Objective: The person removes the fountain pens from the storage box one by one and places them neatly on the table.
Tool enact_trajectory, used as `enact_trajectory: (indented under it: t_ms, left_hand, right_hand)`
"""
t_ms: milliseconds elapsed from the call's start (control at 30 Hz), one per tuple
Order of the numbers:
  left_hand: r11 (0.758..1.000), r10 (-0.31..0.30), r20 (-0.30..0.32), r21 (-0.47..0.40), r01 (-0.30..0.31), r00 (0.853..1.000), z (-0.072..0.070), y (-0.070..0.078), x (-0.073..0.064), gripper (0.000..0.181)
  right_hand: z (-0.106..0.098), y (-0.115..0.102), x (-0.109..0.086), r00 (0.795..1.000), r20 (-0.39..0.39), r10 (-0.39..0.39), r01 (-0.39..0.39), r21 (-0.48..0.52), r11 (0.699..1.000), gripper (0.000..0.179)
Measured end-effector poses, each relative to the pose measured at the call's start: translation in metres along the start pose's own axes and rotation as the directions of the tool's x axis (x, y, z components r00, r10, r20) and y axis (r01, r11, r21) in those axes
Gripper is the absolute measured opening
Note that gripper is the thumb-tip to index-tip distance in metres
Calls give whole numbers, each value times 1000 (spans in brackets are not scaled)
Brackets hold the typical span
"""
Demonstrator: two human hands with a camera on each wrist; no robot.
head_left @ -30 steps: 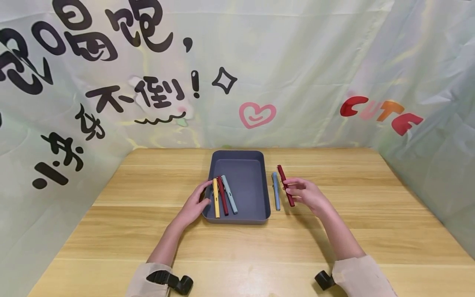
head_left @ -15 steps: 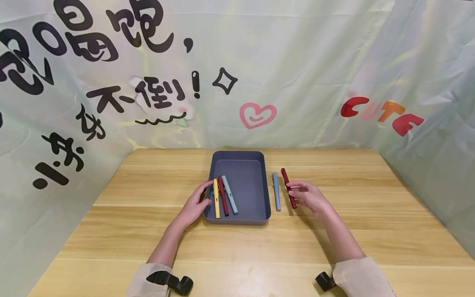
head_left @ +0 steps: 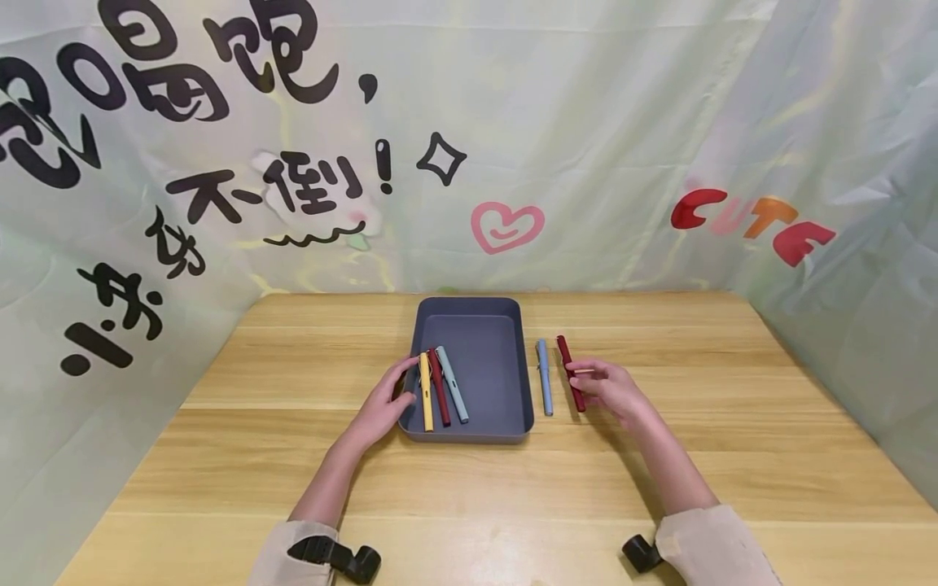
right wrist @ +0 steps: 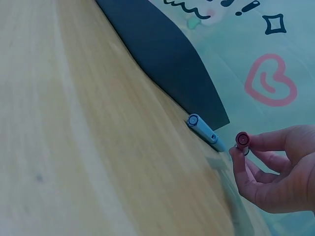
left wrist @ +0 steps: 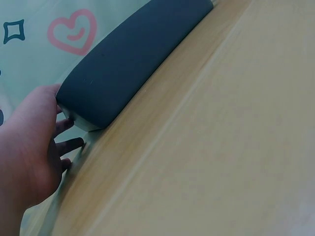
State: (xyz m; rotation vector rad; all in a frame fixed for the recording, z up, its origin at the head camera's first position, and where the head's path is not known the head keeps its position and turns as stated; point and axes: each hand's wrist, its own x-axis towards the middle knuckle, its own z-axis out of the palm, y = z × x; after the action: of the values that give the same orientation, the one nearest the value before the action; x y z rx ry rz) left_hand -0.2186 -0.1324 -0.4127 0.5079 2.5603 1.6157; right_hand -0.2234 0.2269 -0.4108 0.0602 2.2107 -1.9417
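In the head view, a dark grey tray (head_left: 487, 366) holds a yellow pen (head_left: 427, 392), a dark red pen (head_left: 440, 387) and a grey-blue pen (head_left: 453, 385) along its left side. My left hand (head_left: 381, 409) touches the tray's left wall, its fingers spread and loose in the left wrist view. To the tray's right, my right hand (head_left: 610, 389) pinches another dark red pen (head_left: 564, 352), seen end-on in the right wrist view and raised off the table. Between that pen and the tray lies a blue pen (head_left: 545, 378) on the wood.
A wooden table (head_left: 469, 505) carries everything. Behind it and at both sides hangs a pale printed curtain (head_left: 601, 146). Black wrist straps with cameras (head_left: 359, 561) sit on the sleeves.
My right hand has shifted slightly right and toward me with the dark red pen, away from the blue one. The left hand, tray and other pens stay put.
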Motion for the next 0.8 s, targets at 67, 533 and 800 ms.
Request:
enact_trajectory:
  t_ms: [67, 533, 800]
  left_hand:
    - [1000, -3, 0, 0, 3, 1000, 0, 0, 0, 55]
    - [1000, -4, 12, -8, 4, 1000, -1, 1, -1, 54]
    - [1000, -5, 11, -8, 5, 1000, -1, 1, -1, 54]
  right_hand:
    - [1, 0, 0, 1000, -5, 0, 0, -8, 1000, 40]
    - [4, 3, 0, 1000, -10, -1, 1, -6, 1000, 38]
    - [4, 4, 1, 1000, -19, -1, 1, 1, 1000, 38]
